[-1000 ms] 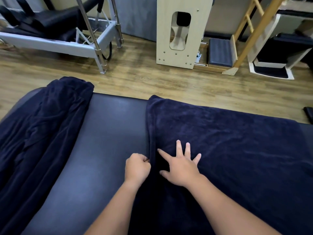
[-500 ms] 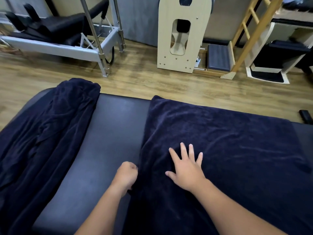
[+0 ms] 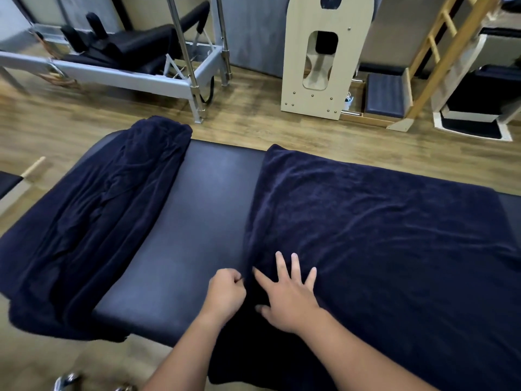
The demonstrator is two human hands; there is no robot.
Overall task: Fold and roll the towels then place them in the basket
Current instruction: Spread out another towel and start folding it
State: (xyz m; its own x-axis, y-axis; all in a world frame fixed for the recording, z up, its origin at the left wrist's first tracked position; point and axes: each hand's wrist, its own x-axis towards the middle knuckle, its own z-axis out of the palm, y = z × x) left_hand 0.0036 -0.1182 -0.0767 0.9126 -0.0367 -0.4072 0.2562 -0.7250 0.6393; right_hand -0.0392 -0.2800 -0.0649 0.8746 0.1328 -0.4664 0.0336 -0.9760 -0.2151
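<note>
A navy towel [image 3: 380, 238] lies spread flat over the right part of a black padded table [image 3: 203, 210]. My left hand [image 3: 225, 294] is closed on the towel's left edge near the table's front. My right hand [image 3: 290, 294] rests flat on the towel just right of that edge, fingers spread. A second navy towel [image 3: 95, 218] lies rumpled on the table's left end and hangs over its front corner. No basket is in view.
Wooden floor lies beyond the table. At the back stand a grey metal-framed exercise machine [image 3: 135, 71], a pale wooden panel with a cut-out [image 3: 321, 60], a wooden ladder [image 3: 434, 52] and a dark padded box [image 3: 386, 94].
My left hand slid back along the towel's left edge, then forward again, staying closed. My right hand stayed flat on the towel. The view has tilted down and shifted left.
</note>
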